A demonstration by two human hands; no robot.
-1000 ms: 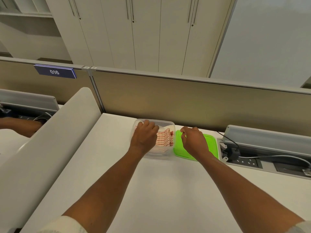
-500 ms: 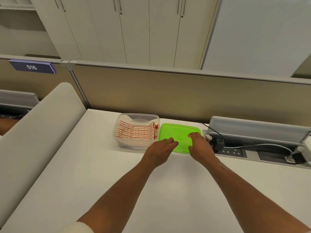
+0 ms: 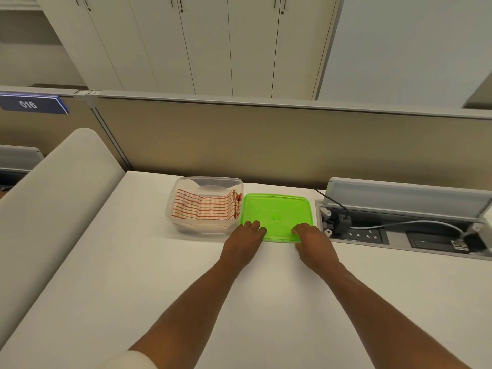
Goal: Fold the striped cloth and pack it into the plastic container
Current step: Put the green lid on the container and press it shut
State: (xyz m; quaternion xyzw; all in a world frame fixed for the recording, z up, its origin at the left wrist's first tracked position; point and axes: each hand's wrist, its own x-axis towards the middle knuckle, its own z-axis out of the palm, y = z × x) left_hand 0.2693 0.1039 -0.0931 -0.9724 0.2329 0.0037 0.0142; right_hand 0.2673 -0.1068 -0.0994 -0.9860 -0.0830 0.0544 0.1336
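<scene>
The red-and-white striped cloth (image 3: 205,208) lies folded inside the clear plastic container (image 3: 183,225), which stands uncovered at the back of the white desk. Touching its right side, a green lid (image 3: 277,213) lies flat on the desk. My left hand (image 3: 243,242) has its fingers curled on the lid's near left corner. My right hand (image 3: 311,242) grips the near right corner the same way. Both thumbs are hidden under the hands.
A beige partition wall (image 3: 266,139) runs behind the desk. A cable tray (image 3: 399,230) with sockets, a black plug and grey cables is set into the desk on the right. A white curved divider (image 3: 53,198) borders the left side.
My left hand left the cloth in the container and moved right to the lid. Both hands then pulled back to the lid's near corners.
</scene>
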